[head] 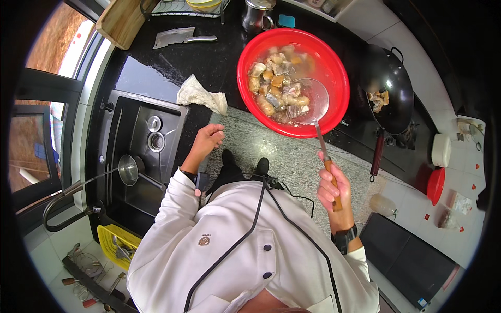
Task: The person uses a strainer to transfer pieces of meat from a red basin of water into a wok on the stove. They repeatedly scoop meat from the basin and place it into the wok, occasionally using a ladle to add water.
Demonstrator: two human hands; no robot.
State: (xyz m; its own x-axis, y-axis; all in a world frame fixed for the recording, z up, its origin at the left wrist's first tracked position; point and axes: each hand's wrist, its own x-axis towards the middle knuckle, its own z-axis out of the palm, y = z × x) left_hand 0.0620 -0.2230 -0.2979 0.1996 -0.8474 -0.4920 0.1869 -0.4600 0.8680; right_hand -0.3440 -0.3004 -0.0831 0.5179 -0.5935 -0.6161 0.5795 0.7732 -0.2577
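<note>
My right hand (pixel 332 186) is closed around the wooden handle of a skimmer (pixel 320 139). The skimmer's round mesh head rests inside a red plastic basin (pixel 343 78), partly under the liquid. Cloudy water in the basin holds pieces of food (pixel 278 80), brown and whitish, heaped toward the left side. My left hand (pixel 207 141) hangs in front of the counter edge near the sink, fingers loosely curled, holding nothing. Just beyond it a white cloth (pixel 201 96) lies crumpled on the counter's edge.
A wok (pixel 395 86) with some food pieces stands on the stove at right, its handle pointing toward me. A cleaver (pixel 180 37) lies on the black counter. Water runs from the faucet (pixel 64 195) into a saucepan (pixel 129 170) in the sink (pixel 137 199). A metal mug (pixel 254 17) stands behind the basin.
</note>
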